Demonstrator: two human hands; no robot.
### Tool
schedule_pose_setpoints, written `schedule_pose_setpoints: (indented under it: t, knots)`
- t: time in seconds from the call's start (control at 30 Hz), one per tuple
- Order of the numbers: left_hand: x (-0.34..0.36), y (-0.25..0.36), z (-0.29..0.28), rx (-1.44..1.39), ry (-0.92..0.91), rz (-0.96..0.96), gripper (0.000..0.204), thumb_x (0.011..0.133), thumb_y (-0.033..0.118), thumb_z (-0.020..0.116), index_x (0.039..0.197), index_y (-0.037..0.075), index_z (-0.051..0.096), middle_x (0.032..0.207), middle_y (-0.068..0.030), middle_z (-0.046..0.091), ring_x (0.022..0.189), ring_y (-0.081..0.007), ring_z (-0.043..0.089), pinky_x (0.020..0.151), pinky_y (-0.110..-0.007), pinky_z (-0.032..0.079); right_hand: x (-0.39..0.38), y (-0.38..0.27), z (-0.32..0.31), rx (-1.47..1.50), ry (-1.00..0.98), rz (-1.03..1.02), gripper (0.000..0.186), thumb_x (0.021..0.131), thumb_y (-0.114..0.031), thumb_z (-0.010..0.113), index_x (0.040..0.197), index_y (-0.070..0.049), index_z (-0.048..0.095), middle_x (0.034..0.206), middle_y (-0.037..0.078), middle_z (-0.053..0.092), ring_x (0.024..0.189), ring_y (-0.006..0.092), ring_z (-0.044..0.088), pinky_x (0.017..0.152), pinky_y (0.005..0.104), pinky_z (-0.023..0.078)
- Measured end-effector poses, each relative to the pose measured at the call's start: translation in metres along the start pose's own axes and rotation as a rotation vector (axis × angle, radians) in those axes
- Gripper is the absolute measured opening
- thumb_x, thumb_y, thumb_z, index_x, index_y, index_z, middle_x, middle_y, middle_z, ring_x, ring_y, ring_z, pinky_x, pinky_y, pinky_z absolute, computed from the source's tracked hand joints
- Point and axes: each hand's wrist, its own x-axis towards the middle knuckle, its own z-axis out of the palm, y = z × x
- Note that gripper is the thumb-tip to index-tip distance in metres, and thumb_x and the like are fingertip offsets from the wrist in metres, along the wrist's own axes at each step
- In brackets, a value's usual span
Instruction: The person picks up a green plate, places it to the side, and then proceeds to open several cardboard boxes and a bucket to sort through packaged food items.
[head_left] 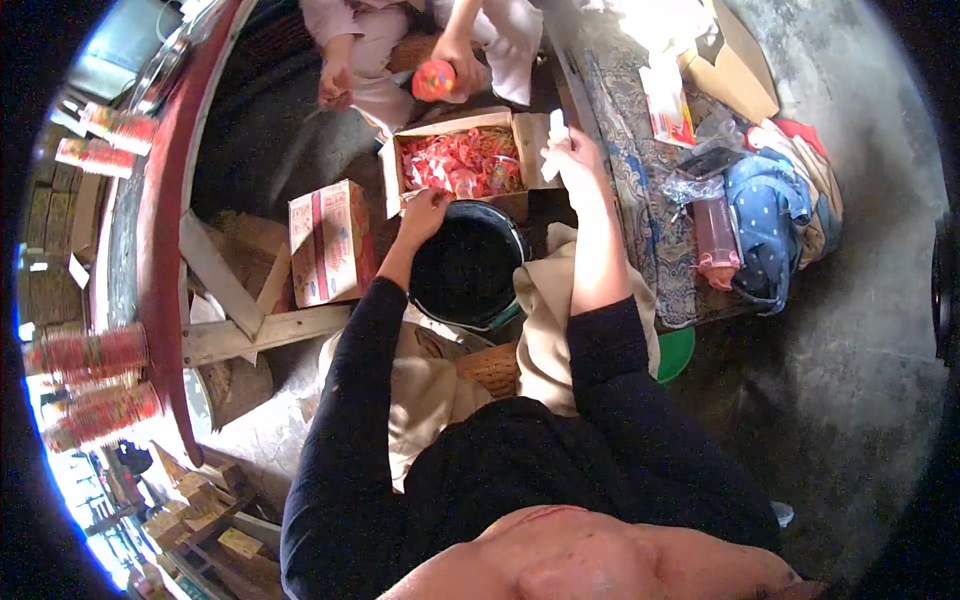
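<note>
While the left hand [426, 213] sits at the near left corner of the open box [512, 205], just above the bucket rim, its fingers are bent together; cannot tell if they pinch anything. Right hand [577, 160] is closed around a white item [556, 138], held upright off the box's right side; exact kind unclear. Red packets [460, 160] are in the open box, heaped loosely, shiny, between the two hands and beyond them. Black bucket [465, 265] stands right against the near side of the box, between the person's forearms, in front of beige trousers [548, 315].

Across the box, a co-worker's hand [458, 72] grips a round red pack [434, 80]; that person's other hand [336, 90] has curled fingers, contents unclear.

Left of the bucket: a closed carton [322, 245] with a dark red stripe, tilted. Far left: stacked red packs [85, 352] beside a red-brown rail [165, 260]. Right: patterned surface [610, 110] carrying a red-and-white packet [667, 103], a pinkish bottle [713, 235], a blue cloth [768, 225] with light dots, plus a brown carton [742, 65] at the far end. Green bowl [677, 355], partly hidden, shows below the near end of that surface.
</note>
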Motion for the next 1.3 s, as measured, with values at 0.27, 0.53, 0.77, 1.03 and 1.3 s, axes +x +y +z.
schedule_pose_setpoints:
  t: [0.27, 0.53, 0.77, 1.03, 1.3]
  knots:
    - [0.126, -0.004, 0.151, 0.198, -0.125, 0.032, 0.037, 0.079, 0.035, 0.055, 0.096, 0.004, 0.066, 0.095, -0.0227, 0.065, 0.092, -0.0391, 0.062, 0.078, -0.049, 0.049, 0.006, 0.011, -0.034, -0.493, 0.363, -0.196, 0.020, 0.075, -0.005, 0.070, 0.090, 0.005, 0.064, 0.071, 0.007, 0.064, 0.066, 0.0148, 0.061, 0.060, 0.0292, 0.049]
    - [0.179, -0.123, 0.252, 0.670, 0.092, -0.137, 0.064, 0.079, 0.057, 0.057, 0.121, 0.009, 0.056, 0.134, -0.0149, 0.046, 0.126, -0.0337, 0.038, 0.104, -0.052, 0.027, 0.001, -0.034, -0.028, -0.540, 0.270, -0.057, 0.024, 0.077, -0.013, 0.065, 0.091, 0.007, 0.064, 0.098, 0.025, 0.060, 0.090, 0.0364, 0.059, 0.082, 0.0386, 0.046]
    - [0.162, -0.029, 0.218, 0.640, -0.106, -0.300, 0.063, 0.077, 0.060, 0.057, 0.121, 0.015, 0.056, 0.125, -0.0111, 0.054, 0.119, -0.0317, 0.046, 0.097, -0.049, 0.036, 0.009, -0.008, -0.061, -0.690, 0.326, -0.065, 0.026, 0.083, -0.016, 0.062, 0.099, 0.005, 0.059, 0.097, 0.026, 0.060, 0.087, 0.0417, 0.059, 0.077, 0.0436, 0.046]
    - [0.155, -0.015, 0.136, 0.239, -0.050, -0.338, 0.055, 0.077, 0.052, 0.062, 0.103, 0.004, 0.063, 0.107, -0.0175, 0.064, 0.098, -0.0333, 0.061, 0.081, -0.042, 0.048, 0.006, -0.028, -0.055, -0.640, 0.173, 0.147, 0.028, 0.087, -0.023, 0.057, 0.103, -0.001, 0.057, 0.093, 0.026, 0.063, 0.091, 0.0433, 0.059, 0.077, 0.0452, 0.046]
    - [0.073, 0.055, 0.027, -0.379, 0.033, -0.269, 0.063, 0.075, 0.020, 0.074, 0.123, -0.004, 0.042, 0.104, -0.0149, 0.060, 0.094, -0.0216, 0.058, 0.083, -0.032, 0.046, -0.004, -0.031, -0.046, -0.553, 0.059, 0.080, 0.034, 0.083, -0.028, 0.061, 0.100, 0.002, 0.058, 0.096, 0.029, 0.062, 0.096, 0.0437, 0.058, 0.083, 0.0462, 0.046]
